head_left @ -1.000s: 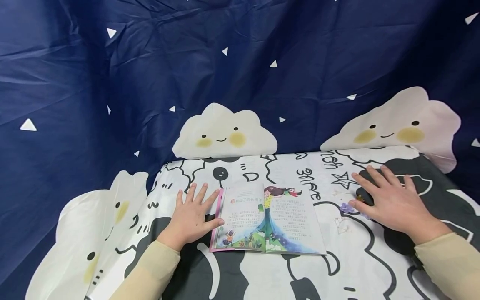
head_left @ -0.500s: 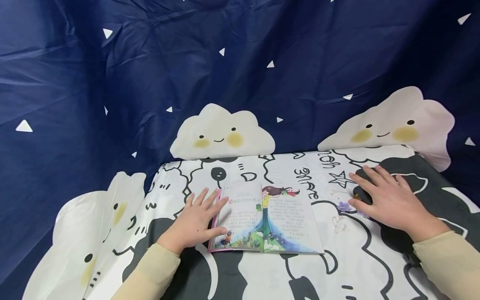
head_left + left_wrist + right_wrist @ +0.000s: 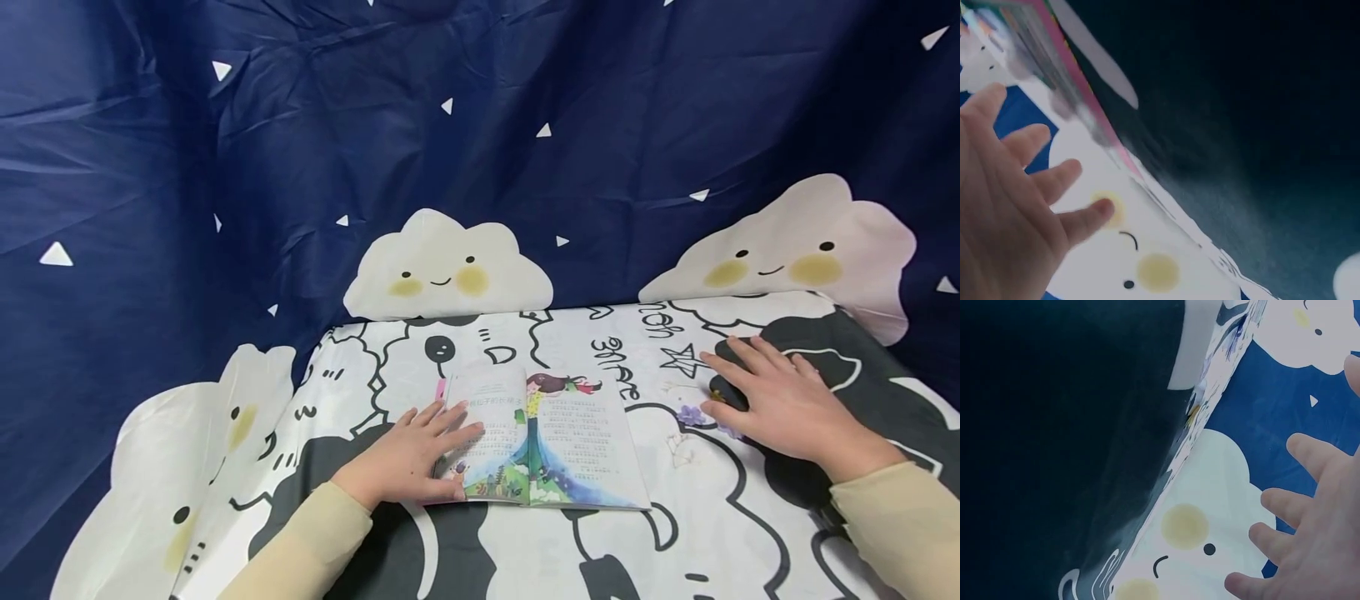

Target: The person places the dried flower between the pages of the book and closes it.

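An open picture book (image 3: pixel 543 442) with a colourful drawing and printed text lies flat on the table (image 3: pixel 525 550). My left hand (image 3: pixel 416 454) lies flat with straight fingers on the book's left page and its pink edge (image 3: pixel 1079 94). In the left wrist view the left hand (image 3: pixel 1016 200) shows spread fingers. My right hand (image 3: pixel 780 400) rests palm down on the cloth to the right of the book, fingers spread, beside a small purple flower shape (image 3: pixel 692 414). The right hand (image 3: pixel 1310 531) holds nothing.
A black-and-white cartoon cloth (image 3: pixel 705 517) covers the table. Behind it hangs a dark blue sheet (image 3: pixel 480 125) with white triangles and smiling clouds (image 3: pixel 446 267). The table's left edge (image 3: pixel 247 467) drops away under draped cloth.
My left hand has slid right from the cloth onto the book's left page. The right hand has stayed in place.
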A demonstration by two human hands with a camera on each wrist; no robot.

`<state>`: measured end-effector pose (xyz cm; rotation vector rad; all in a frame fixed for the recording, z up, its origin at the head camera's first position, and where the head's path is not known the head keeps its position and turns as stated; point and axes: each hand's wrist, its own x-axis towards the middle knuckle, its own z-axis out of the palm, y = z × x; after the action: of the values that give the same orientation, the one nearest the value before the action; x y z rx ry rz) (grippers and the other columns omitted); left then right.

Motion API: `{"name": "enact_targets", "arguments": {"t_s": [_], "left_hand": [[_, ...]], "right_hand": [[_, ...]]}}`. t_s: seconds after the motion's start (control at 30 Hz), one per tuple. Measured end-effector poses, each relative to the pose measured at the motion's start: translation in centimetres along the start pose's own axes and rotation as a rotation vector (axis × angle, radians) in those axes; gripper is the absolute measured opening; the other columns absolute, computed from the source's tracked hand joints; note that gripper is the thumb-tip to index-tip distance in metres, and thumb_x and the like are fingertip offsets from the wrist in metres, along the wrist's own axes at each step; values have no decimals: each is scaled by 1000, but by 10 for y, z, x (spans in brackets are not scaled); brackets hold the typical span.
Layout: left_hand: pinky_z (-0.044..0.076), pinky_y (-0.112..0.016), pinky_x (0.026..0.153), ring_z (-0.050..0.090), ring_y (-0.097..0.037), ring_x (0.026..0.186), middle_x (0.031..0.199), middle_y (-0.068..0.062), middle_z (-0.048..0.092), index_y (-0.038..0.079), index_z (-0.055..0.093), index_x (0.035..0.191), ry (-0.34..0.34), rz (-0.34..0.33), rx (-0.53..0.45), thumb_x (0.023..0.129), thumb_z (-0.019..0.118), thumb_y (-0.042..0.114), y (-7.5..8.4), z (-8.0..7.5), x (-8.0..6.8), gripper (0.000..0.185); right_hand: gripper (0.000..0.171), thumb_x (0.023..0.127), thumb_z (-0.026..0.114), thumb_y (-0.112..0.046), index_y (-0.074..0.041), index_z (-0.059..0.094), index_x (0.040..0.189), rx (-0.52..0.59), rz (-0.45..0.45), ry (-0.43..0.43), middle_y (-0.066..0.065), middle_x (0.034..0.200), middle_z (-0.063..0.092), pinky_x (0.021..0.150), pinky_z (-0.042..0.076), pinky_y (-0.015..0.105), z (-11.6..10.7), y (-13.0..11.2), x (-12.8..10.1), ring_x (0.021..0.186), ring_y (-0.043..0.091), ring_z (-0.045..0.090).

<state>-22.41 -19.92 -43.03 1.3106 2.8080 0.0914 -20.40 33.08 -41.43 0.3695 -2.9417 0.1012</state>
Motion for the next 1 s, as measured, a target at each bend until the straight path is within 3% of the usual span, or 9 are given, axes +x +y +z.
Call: {"name": "enact_targets", "arguments": {"t_s": [0.2, 0.3, 0.6, 1.0], "left_hand": [[24, -60, 116, 12, -38, 153, 167, -9, 21, 39, 23, 162, -54, 156, -26, 90, 51, 75, 4, 2, 8, 85], [23, -51, 119, 9, -39, 153, 167, -11, 20, 38, 25, 162, -82, 198, -39, 92, 49, 73, 4, 3, 10, 82], [28, -50, 118, 16, -39, 152, 166, -9, 23, 40, 27, 161, -121, 204, 10, 91, 47, 75, 5, 7, 11, 80], [30, -51, 116, 18, -36, 152, 167, -7, 22, 42, 24, 161, -109, 175, 52, 87, 59, 73, 6, 5, 9, 88]], "right_hand": [[83, 92, 57, -69, -16, 43, 155, 5, -2, -15, 30, 158, 29, 102, 15, 79, -1, 1, 2, 144, 55, 20], [83, 91, 58, -69, -17, 44, 155, 10, -14, -23, 29, 157, 30, 102, 15, 79, -1, 1, 3, 143, 55, 21], [75, 91, 65, -62, -16, 52, 150, 76, -75, -24, 27, 157, 33, 100, 22, 79, 1, 8, 1, 144, 52, 23], [75, 88, 68, -62, -19, 55, 148, 95, -107, -60, 25, 156, 34, 100, 27, 77, 1, 18, -1, 142, 51, 29]]}}
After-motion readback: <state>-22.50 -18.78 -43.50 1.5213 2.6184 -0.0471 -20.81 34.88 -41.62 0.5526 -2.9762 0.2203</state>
